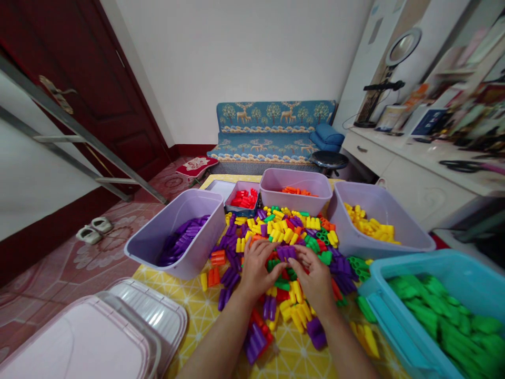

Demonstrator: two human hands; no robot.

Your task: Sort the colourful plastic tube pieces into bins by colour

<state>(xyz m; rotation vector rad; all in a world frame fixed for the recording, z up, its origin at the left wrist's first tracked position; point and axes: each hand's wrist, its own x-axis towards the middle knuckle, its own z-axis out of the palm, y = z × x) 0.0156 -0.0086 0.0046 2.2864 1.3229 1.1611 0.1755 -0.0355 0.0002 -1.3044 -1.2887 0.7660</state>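
A mixed heap of plastic building blocks (296,305) in yellow, purple, green, orange and red covers the middle of the table. My left hand (258,266) reaches over the heap, thumb apart from the fingers, with its fingertips near a purple block (286,253). That block is in the fingers of my right hand (314,273), thumb on the near side. Whether my left fingertips touch it, I cannot tell. Purple blocks fill part of a lilac bin (205,208) on the left. Green blocks (437,305) lie in a turquoise bin (414,260) on the right.
At the back stand a small box (236,212) with red blocks, a lilac bin (272,184) with orange ones and another lilac bin (406,210) with yellow ones. Lids (82,337) are stacked at front left. A ladder (118,163) leans beyond, and a sofa (272,134) is behind.
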